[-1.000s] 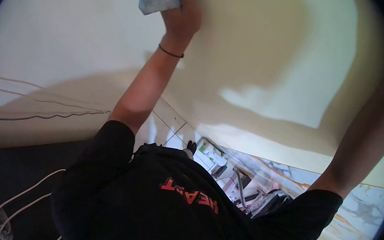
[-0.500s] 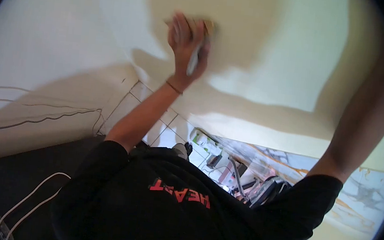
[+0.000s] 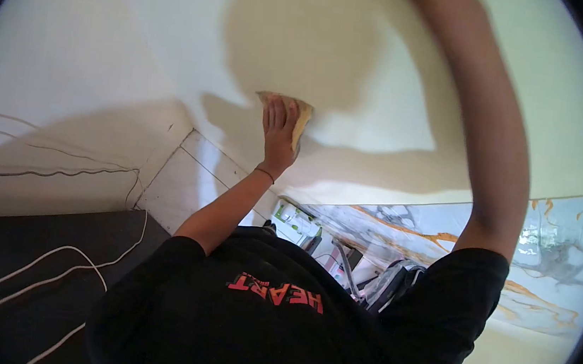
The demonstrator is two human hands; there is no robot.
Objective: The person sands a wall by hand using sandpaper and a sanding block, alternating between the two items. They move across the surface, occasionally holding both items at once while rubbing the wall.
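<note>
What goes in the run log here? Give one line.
left hand: pressing tan pad to cream wall | right hand: out of view, right arm raised

Only one view is given, from a camera worn on the head and turned steeply downward. The wearer's own black shirt is caught very close along the lower edge, its lettering upside down. A wide fisheye lens is used, so the scene is bent into a circle and the corners are blacked out. The pale wall is faced across the upper half at roughly arm's reach, where the left hand is seen on a tan pad just above centre. The right arm is cut off by the top edge. The dark floor is taken in at lower left, and what is probably a marble-patterned surface appears at right.
</note>
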